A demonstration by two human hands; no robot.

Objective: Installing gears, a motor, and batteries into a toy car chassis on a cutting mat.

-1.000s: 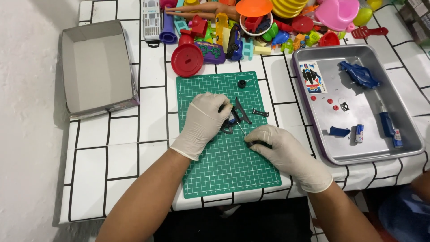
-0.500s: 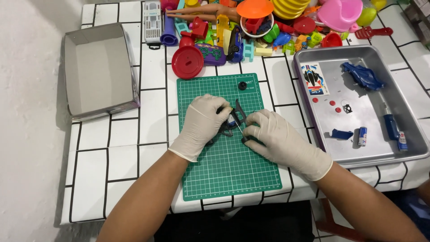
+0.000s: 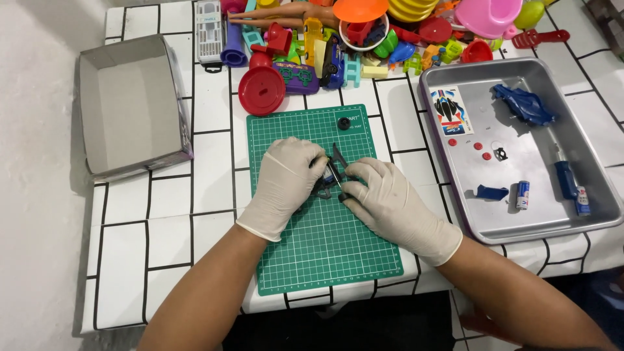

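Both my hands wear white gloves and meet over a green cutting mat [image 3: 325, 247]. My left hand [image 3: 284, 183] grips a small dark toy chassis [image 3: 333, 170] against the mat. My right hand [image 3: 387, 198] closes on the same piece from the right, fingertips at its lower edge. Most of the chassis is hidden under my fingers. A small black wheel [image 3: 344, 123] lies alone near the mat's far edge.
A metal tray [image 3: 588, 224] at the right holds a blue toy shell [image 3: 524, 105], a sticker card [image 3: 448, 111], red dots, a battery [image 3: 522, 195] and a screwdriver [image 3: 566, 175]. An open grey box [image 3: 130, 104] stands at the left. Colourful plastic toys [image 3: 364, 36] crowd the far edge.
My right hand has moved left from the mat's right side to join the left hand on the toy chassis. The left hand has stayed in place.
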